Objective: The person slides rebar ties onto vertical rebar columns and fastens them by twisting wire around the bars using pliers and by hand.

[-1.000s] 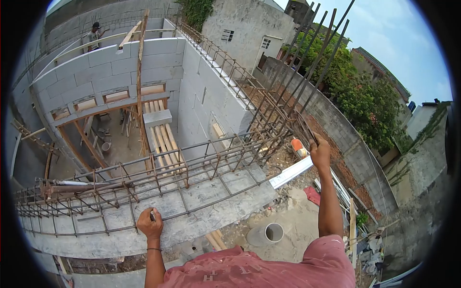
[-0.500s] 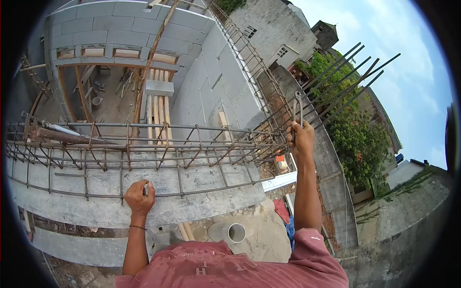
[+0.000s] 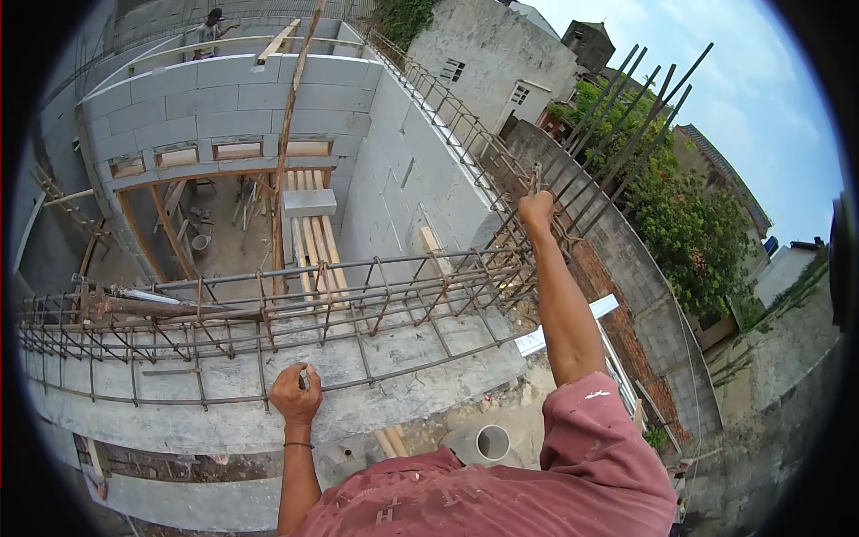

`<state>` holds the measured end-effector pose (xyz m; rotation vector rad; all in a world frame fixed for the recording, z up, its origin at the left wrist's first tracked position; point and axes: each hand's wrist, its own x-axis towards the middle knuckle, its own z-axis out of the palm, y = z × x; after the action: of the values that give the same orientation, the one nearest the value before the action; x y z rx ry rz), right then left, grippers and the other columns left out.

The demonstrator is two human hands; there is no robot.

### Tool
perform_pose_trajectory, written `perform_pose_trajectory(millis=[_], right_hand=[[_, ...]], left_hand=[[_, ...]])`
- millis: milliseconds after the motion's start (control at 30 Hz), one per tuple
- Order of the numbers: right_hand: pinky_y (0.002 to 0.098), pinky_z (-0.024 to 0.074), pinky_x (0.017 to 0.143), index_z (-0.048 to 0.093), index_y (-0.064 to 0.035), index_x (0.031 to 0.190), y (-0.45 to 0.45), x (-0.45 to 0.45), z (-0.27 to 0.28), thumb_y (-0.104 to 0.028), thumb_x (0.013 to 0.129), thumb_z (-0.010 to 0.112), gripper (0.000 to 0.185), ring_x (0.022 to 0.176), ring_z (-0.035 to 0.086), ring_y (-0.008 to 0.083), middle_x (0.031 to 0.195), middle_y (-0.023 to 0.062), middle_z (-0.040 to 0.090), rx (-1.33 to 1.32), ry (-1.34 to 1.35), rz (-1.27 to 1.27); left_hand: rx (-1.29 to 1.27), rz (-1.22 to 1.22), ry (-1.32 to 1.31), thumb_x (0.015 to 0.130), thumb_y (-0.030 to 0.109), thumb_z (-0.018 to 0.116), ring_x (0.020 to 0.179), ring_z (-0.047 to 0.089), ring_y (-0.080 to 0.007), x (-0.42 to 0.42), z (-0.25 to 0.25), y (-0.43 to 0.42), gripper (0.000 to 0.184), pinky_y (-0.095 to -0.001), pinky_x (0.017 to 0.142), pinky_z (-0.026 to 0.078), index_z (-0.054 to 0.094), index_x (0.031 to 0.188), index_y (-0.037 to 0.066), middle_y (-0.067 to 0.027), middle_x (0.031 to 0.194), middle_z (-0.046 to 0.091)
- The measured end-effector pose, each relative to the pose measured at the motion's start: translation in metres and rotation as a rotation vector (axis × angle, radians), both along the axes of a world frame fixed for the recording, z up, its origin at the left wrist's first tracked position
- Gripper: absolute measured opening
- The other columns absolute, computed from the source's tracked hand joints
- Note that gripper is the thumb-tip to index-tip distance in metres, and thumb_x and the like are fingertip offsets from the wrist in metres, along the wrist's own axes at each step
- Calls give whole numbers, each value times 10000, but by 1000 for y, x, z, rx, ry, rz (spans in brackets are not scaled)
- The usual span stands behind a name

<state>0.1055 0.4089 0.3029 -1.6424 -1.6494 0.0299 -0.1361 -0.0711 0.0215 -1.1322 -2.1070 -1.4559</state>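
My left hand (image 3: pixel 295 394) is closed around the near long rebar (image 3: pixel 412 367) of a horizontal steel cage, and a small grey piece shows between thumb and finger. My right hand (image 3: pixel 537 211) is stretched out to the cage's far right corner. It is closed on a pair of steel pincers (image 3: pixel 536 177), whose upper end sticks up above the fist; the rest is hidden by the hand. The rebar cage (image 3: pixel 385 291), with its square stirrups, lies across in front of me above a grey board (image 3: pixel 224 430).
Several upright rebars (image 3: pixel 617 116) rise beyond my right hand. Behind the cage stands a grey block wall (image 3: pixel 206 98) with a wooden pole (image 3: pixel 288 125). Another person (image 3: pixel 210 34) is at the far upper left. A pipe end (image 3: pixel 492 442) stands below me.
My right hand and the pincers have moved forward to the cage corner, and the pincers now show less. The view has shifted, bringing another person into sight. My left hand keeps its grip.
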Motion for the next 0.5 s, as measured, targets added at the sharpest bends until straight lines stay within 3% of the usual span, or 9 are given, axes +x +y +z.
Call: perform_pose_trajectory(millis=[67,100,167,233,300,367,433,500], right_hand=[[435,558,803,709,91,879,16,19,-1,-131,830,662,232,949,735,397,964,312,720,-302,212,115],[421,537,768,707,91,934,19,34,-3,-167,838,698,275,886,739,354,943,246,738,-325,185,196],[402,510,713,694,67,995,-21,55,-14,-141,874,686,241,770,710,276,852,153,719,229,92,328],[353,483,666,674,23,1077,-109,71,3,-86,909,657,201,691,629,192,793,87,666,200,280,413],[316,455,647,655,-29,1123,-155,96,-5,-47,935,626,191,667,551,131,749,43,594,378,313,330],[306,438,606,655,-46,1105,-164,133,-5,-41,951,611,159,639,538,106,713,25,569,438,254,221],[288,406,543,653,-36,1068,-142,178,-5,-51,969,609,110,581,504,87,686,1,556,345,327,141],[265,375,482,651,-34,1059,-109,227,-6,-67,990,604,89,536,467,65,681,-23,549,285,400,171]], left_hand=[[-8,-10,16,862,139,712,499,537,-234,0,-4,1,85,-370,482,422,695,824,65,-80,625,581],[-10,-9,15,857,142,712,517,557,-253,-1,-5,1,84,-379,490,433,690,824,68,-84,632,591],[-26,-18,29,859,137,710,511,548,-251,-1,-5,0,80,-379,489,429,689,828,66,-82,631,585],[-46,-6,16,863,129,704,501,531,-250,2,-1,0,77,-382,488,421,686,840,57,-81,630,576],[-47,-15,13,864,129,704,498,526,-249,1,-2,2,82,-382,486,419,686,835,54,-82,627,571],[-66,-32,14,865,129,703,495,521,-248,1,-4,0,87,-382,484,418,686,830,51,-83,623,566],[-40,-22,62,900,140,697,451,467,-195,1,-3,2,117,-345,461,363,691,818,56,-57,549,501],[-73,-27,29,890,139,696,459,483,-219,2,-1,0,120,-358,468,379,688,811,50,-70,562,517]])
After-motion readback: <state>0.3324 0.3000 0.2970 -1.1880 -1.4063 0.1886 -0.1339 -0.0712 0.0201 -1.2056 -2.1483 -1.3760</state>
